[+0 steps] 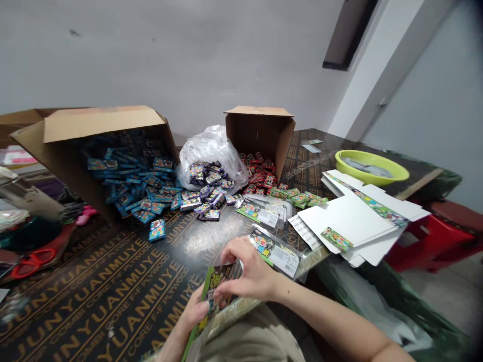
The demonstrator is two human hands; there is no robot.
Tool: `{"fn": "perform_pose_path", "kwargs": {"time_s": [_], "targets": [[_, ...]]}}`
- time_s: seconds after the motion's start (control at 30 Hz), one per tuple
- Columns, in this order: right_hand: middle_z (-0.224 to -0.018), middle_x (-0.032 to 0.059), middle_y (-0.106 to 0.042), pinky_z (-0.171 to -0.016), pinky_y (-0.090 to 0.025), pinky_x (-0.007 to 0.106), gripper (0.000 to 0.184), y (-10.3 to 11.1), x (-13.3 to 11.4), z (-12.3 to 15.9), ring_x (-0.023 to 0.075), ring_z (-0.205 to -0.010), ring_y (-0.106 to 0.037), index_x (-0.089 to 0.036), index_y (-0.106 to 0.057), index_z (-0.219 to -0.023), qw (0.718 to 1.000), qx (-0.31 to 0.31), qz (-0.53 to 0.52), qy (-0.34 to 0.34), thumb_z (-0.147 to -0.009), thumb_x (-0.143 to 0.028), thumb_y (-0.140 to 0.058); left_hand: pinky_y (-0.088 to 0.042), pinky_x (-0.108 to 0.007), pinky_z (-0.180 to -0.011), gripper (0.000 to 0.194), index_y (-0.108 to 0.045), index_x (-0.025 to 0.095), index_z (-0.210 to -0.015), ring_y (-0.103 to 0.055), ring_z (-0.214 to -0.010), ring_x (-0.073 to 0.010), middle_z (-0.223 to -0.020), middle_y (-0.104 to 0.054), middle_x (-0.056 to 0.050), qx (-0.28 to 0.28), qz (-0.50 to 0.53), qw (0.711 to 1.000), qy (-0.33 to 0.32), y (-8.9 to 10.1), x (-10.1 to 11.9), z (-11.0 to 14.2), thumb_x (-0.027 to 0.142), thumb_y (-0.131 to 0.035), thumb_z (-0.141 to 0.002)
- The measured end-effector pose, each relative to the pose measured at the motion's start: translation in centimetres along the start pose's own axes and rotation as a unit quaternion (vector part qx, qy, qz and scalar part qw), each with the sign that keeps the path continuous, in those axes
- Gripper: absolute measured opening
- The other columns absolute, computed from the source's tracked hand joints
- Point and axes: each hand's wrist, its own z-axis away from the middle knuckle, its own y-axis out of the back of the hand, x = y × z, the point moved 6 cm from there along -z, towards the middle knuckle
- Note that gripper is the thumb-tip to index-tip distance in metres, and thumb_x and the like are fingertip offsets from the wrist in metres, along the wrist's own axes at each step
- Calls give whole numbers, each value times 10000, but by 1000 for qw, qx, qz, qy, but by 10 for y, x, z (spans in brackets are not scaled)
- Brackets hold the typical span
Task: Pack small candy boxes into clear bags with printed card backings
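Note:
Low at the table's front edge, my left hand grips a printed plastic bag with a green edge, its thumb lying across the front. My right hand is bent over the bag's upper end, fingers and thumb on either side of it; whether anything small sits between these fingers is hidden. Beside the right hand lies another flat printed bag, with a stack of similar bags behind it. A single blue packet rests apart on the dark table.
Blue packets spill from a cardboard box. Purple packets come from a clear bag, red ones from another box. Green packets, white cards, a yellow-green basin and red scissors lie around.

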Motion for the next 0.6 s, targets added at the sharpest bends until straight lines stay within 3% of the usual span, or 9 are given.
{"fn": "perform_pose_path", "kwargs": {"time_s": [0.1,0.27,0.33,0.4,0.43,0.47,0.5,0.53,0.6], "targets": [[-718,-16,-550,-780,-307,295,351,-5,-3,1,142,-756,-495,-173,-509,-685,994,-94,10,51,-632,-447,-722,-459,-370,-807,545,-691,163,-932,-557,-960,-345,-878,-686,-75,18,-10,999,-43,-5,8,9,439,-745,-465],[-763,-34,-576,-870,-287,308,258,-6,-9,3,115,-752,-529,-194,-529,-899,985,-166,-12,47,-762,-389,-628,-470,-358,-794,606,-631,153,-1052,-608,-879,-306,-844,-693,-63,79,-31,995,-45,-19,18,23,377,-738,-499],[-872,-12,-598,-893,-297,318,415,14,6,5,145,-849,-539,-218,-535,-999,993,-109,-20,32,-689,-454,-678,-492,-340,-747,577,-633,156,-1036,-636,-803,-280,-781,-701,-46,128,-26,991,-11,-13,18,24,351,-743,-505],[-1083,38,-561,-951,-280,358,578,61,46,20,206,-1041,-483,-241,-504,-1121,998,52,12,-39,-641,-502,-691,-514,-327,-673,529,-644,164,-996,-653,-713,-262,-685,-700,-25,178,-4,984,28,4,14,23,330,-743,-504],[-1161,63,-522,-972,-271,382,578,96,74,38,228,-1116,-436,-240,-479,-1160,978,171,42,-109,-675,-498,-659,-521,-327,-636,499,-655,166,-958,-655,-676,-261,-631,-693,-16,194,7,980,44,15,10,22,321,-746,-493],[-1206,81,-489,-991,-258,410,570,135,103,67,242,-1163,-397,-235,-449,-1189,926,315,77,-192,-710,-490,-622,-525,-330,-605,472,-669,166,-905,-654,-651,-268,-583,-682,-11,204,14,977,53,26,6,21,311,-755,-464],[-1253,96,-447,-1010,-237,441,602,170,130,104,257,-1205,-354,-233,-410,-1221,846,441,110,-278,-712,-481,-617,-528,-340,-585,451,-680,164,-843,-652,-643,-281,-549,-673,-12,207,17,977,56,38,2,19,299,-769,-422],[-1302,110,-395,-1027,-208,475,671,200,154,146,275,-1244,-305,-234,-369,-1249,745,543,130,-365,-683,-466,-644,-531,-356,-581,437,-687,164,-782,-650,-654,-301,-533,-670,-17,206,17,977,53,49,-3,16,291,-783,-375],[-1393,138,-256,-1049,-132,535,859,233,191,224,314,-1304,-188,-253,-301,-1281,555,653,87,-508,-565,-440,-736,-539,-398,-607,450,-691,174,-713,-644,-716,-347,-540,-677,-31,200,18,979,45,69,-14,10,290,-803,-293]]}}
